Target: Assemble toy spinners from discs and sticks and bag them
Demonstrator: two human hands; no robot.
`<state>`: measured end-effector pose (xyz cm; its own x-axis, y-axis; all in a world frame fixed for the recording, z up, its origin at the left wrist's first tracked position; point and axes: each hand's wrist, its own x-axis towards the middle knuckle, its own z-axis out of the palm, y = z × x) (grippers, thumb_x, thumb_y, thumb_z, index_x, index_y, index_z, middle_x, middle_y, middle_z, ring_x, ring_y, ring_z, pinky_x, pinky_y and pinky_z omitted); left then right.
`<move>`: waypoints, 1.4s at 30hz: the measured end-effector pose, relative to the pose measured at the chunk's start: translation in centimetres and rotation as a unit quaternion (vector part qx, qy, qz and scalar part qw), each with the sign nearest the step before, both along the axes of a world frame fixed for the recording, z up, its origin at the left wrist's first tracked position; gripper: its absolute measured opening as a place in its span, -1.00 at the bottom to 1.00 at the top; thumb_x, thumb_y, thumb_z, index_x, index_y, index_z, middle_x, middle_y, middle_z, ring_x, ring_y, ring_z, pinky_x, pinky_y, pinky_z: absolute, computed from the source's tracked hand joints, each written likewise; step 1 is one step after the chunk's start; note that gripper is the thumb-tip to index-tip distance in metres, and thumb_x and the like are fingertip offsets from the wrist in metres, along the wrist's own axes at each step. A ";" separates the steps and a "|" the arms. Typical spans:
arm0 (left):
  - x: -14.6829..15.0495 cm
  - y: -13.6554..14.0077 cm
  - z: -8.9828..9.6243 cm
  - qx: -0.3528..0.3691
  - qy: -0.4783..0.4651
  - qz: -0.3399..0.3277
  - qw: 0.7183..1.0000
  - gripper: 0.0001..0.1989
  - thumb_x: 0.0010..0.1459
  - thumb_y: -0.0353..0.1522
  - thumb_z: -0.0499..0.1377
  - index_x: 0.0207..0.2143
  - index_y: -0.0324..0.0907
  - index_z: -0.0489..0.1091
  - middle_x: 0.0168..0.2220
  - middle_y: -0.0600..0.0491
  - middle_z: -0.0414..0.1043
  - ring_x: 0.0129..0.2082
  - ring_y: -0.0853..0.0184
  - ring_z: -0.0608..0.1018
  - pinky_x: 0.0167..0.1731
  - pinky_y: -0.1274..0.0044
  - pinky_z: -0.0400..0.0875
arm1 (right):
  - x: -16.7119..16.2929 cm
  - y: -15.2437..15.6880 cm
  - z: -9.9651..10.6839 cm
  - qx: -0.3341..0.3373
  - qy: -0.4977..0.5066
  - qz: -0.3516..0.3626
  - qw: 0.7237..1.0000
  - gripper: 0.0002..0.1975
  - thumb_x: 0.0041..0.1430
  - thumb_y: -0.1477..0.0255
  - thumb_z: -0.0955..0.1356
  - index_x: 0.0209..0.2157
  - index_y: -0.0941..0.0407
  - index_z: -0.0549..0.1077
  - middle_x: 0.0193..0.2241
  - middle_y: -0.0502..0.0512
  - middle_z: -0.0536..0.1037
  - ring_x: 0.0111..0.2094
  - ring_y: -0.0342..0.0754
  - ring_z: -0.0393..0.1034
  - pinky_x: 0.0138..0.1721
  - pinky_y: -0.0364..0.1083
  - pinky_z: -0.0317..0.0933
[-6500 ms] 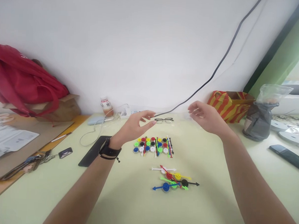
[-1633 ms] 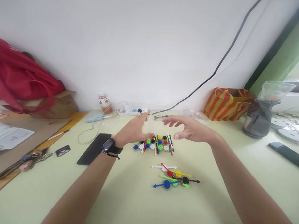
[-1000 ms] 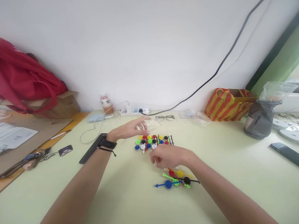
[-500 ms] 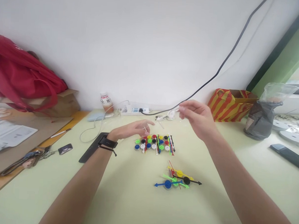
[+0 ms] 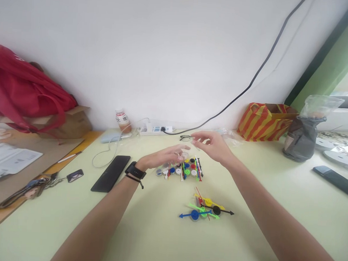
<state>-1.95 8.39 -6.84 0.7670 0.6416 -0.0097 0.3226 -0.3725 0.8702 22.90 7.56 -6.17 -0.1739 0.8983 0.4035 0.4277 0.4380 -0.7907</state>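
Note:
My left hand (image 5: pixel 165 156), with a black watch on its wrist, hovers over the left part of the rows of small coloured discs and arrows (image 5: pixel 187 172). Its fingertips are closed on a small pale piece, too blurred to name. A clear round piece (image 5: pixel 185 155) shows beside those fingertips. My right hand (image 5: pixel 212 146) is just to the right and slightly higher, thumb and fingers pinched together. What it grips is thin, pale and hard to make out. Nearer to me lies a loose pile of assembled arrow spinners (image 5: pixel 202 211) in blue, green, yellow, black and red.
Behind the hands are eyeglasses (image 5: pixel 185 138), a power strip (image 5: pixel 156 129) and a bottle (image 5: pixel 123 120). A black flat case (image 5: pixel 111 174) lies left. To the right stand a striped bag (image 5: pixel 263 124) and a grey bag (image 5: pixel 302 138), with a dark phone (image 5: pixel 334 181) in front.
My right hand has come down and left, close to my left hand. My left hand has moved right over the discs. The white round piece has left the right hand's far side.

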 end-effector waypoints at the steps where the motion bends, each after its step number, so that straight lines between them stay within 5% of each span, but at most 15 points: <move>1: -0.1 0.0 0.0 -0.024 0.013 0.001 1.000 -0.43 0.32 -0.10 0.15 0.31 -0.06 0.27 -0.10 -0.03 0.43 -0.20 0.23 0.47 -0.12 0.39 0.38 | 0.3 0.1 0.1 0.011 -0.024 -0.012 1.000 -0.70 0.23 0.29 0.41 -0.04 0.08 0.61 -0.17 0.13 0.67 -0.22 0.01 0.51 -0.20 -0.04 0.35; 3: -0.5 0.2 0.0 -0.062 0.031 -0.004 0.998 -0.43 0.33 -0.10 0.15 0.32 -0.03 0.25 -0.10 -0.01 0.41 -0.19 0.23 0.46 -0.13 0.41 0.37 | 1.1 0.1 0.3 0.014 -0.073 -0.032 0.997 -0.72 0.28 0.31 0.36 -0.04 0.08 0.57 -0.15 0.13 0.66 -0.21 0.00 0.51 -0.21 -0.05 0.34; 6: -1.2 0.5 0.0 -0.068 0.038 -0.006 0.997 -0.43 0.35 -0.11 0.13 0.34 -0.03 0.22 -0.15 0.01 0.41 -0.13 0.21 0.46 -0.10 0.41 0.36 | 2.4 -0.4 0.8 -0.056 -0.213 0.007 0.975 -0.79 0.31 0.31 0.32 -0.28 0.10 0.55 -0.26 0.13 0.65 -0.29 0.00 0.49 -0.30 -0.07 0.28; 10: -1.7 0.8 0.0 -0.065 0.044 -0.003 0.997 -0.43 0.36 -0.11 0.11 0.35 -0.04 0.20 -0.11 0.01 0.44 -0.11 0.21 0.47 -0.07 0.41 0.34 | 2.1 -1.8 0.8 -0.180 -0.392 0.198 0.880 -0.84 0.22 0.34 0.37 -0.36 0.10 0.55 -0.32 0.13 0.64 -0.35 0.02 0.47 -0.37 -0.07 0.21; 14: -1.7 0.7 0.2 -0.065 0.057 -0.001 0.996 -0.41 0.36 -0.08 0.11 0.37 -0.02 0.18 -0.09 0.02 0.43 -0.11 0.21 0.47 -0.08 0.42 0.35 | -0.5 -2.7 -0.2 -0.223 -0.430 0.293 0.824 -0.86 0.14 0.34 0.42 -0.30 0.11 0.55 -0.26 0.13 0.64 -0.31 0.03 0.48 -0.39 -0.10 0.20; 21: -1.5 0.4 0.5 -0.070 0.059 -0.009 0.996 -0.41 0.38 -0.08 0.10 0.38 -0.01 0.16 -0.09 0.02 0.41 -0.12 0.23 0.47 -0.09 0.43 0.34 | -3.0 -2.8 -2.4 -0.236 -0.468 0.308 0.794 -0.84 -0.10 0.58 0.41 -0.39 0.12 0.53 -0.30 0.08 0.63 -0.33 0.01 0.49 -0.45 -0.13 0.16; 26: -1.8 0.6 0.5 -0.076 0.035 -0.011 0.996 -0.41 0.38 -0.09 0.11 0.38 -0.04 0.17 -0.10 -0.01 0.42 -0.15 0.23 0.46 -0.11 0.43 0.34 | -1.9 -1.8 -2.3 -0.227 -0.390 0.341 0.825 -0.73 -0.05 0.61 0.39 -0.25 0.14 0.56 -0.38 0.04 0.61 -0.36 -0.03 0.50 -0.41 -0.15 0.24; 32: -1.9 0.8 0.4 -0.107 -0.003 -0.022 0.994 -0.38 0.37 -0.08 0.11 0.39 -0.05 0.14 -0.12 -0.02 0.44 -0.23 0.25 0.46 -0.19 0.44 0.33 | 1.9 -1.2 1.0 -0.249 -0.083 0.371 0.891 -0.78 0.20 0.36 0.45 -0.14 0.15 0.56 -0.33 0.08 0.64 -0.33 -0.07 0.54 -0.25 -0.10 0.39; 38: -1.6 0.5 0.8 -0.083 -0.004 -0.027 0.996 -0.38 0.36 -0.05 0.11 0.37 -0.05 0.18 -0.18 -0.02 0.45 -0.22 0.23 0.46 -0.18 0.43 0.33 | 5.7 -1.0 3.5 -0.085 0.201 0.139 0.966 -0.70 0.02 0.22 0.59 -0.26 0.09 0.60 -0.41 0.06 0.63 -0.41 -0.07 0.49 -0.30 -0.06 0.41; 42: -1.2 0.3 0.8 -0.091 -0.008 -0.042 0.995 -0.39 0.38 -0.06 0.09 0.39 -0.03 0.15 -0.11 -0.05 0.44 -0.21 0.24 0.46 -0.20 0.43 0.32 | 5.5 -0.9 3.5 -0.037 0.178 0.014 0.983 -0.71 0.06 0.22 0.56 -0.26 0.11 0.61 -0.36 0.10 0.65 -0.57 -0.18 0.32 -0.50 -0.11 0.28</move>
